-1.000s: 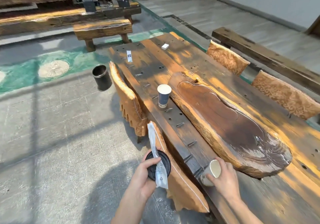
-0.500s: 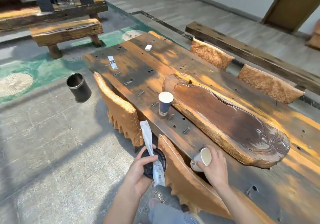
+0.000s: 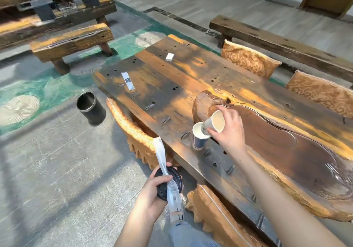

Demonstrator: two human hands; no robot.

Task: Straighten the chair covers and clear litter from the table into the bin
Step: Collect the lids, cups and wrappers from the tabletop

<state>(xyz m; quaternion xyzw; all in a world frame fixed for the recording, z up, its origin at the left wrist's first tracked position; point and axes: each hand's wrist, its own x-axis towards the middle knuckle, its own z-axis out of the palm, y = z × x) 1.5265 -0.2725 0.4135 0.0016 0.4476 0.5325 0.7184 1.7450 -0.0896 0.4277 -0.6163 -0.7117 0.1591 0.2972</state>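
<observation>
My right hand (image 3: 229, 132) grips a white paper cup (image 3: 216, 121), tilted with its base over the mouth of a blue-and-white paper cup (image 3: 198, 137) that stands on the wooden table (image 3: 168, 86). My left hand (image 3: 152, 193) holds a black cup lid (image 3: 171, 178) together with a clear plastic wrapper (image 3: 162, 157), off the table's near side. A white sachet (image 3: 127, 80) and a small white box (image 3: 169, 57) lie at the table's far end. A dark metal bin (image 3: 91, 108) stands on the floor to the left. Orange chair covers (image 3: 133, 128) line the near side.
A carved wooden tray (image 3: 286, 147) takes up the table's right half. Two more covered chairs (image 3: 248, 61) stand on the far side, with a long bench (image 3: 277, 42) behind them. Another bench (image 3: 72, 42) stands at the far left. Grey tiled floor lies left of me.
My right hand has carried the white cup from the table's near edge forward to the standing blue-and-white cup. My view has moved along the table towards its far end.
</observation>
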